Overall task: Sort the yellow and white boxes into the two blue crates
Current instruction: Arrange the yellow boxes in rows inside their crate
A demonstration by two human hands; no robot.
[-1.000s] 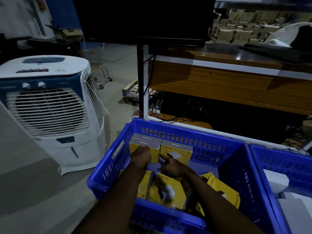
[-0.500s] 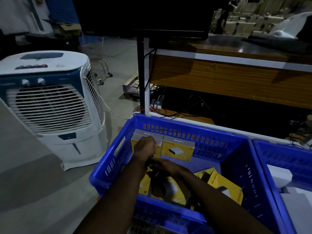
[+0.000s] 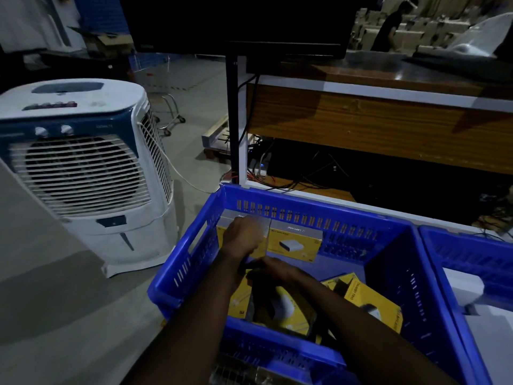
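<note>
Arranging yellow boxes [image 3: 294,243] in left crate [image 3: 183,273]. Left hand [image 3: 244,236] curled on far-left box [image 3: 222,232]; right hand [image 3: 273,270] grip unclear. Next: seat box upright.

Left crate [image 3: 183,273] holds boxes [image 3: 294,241], air cooler [image 3: 83,173] to its left.

Little print is legible in this dim view. The upright yellow box [image 3: 294,243] standing against the far wall of the left blue crate [image 3: 183,270] carries small white lettering on its grey top face, seen upside down and too small to read with certainty. The tilted yellow box [image 3: 373,304] near the crate's right wall has dark print along its edge, ending in what looks like "TRIO".
</note>
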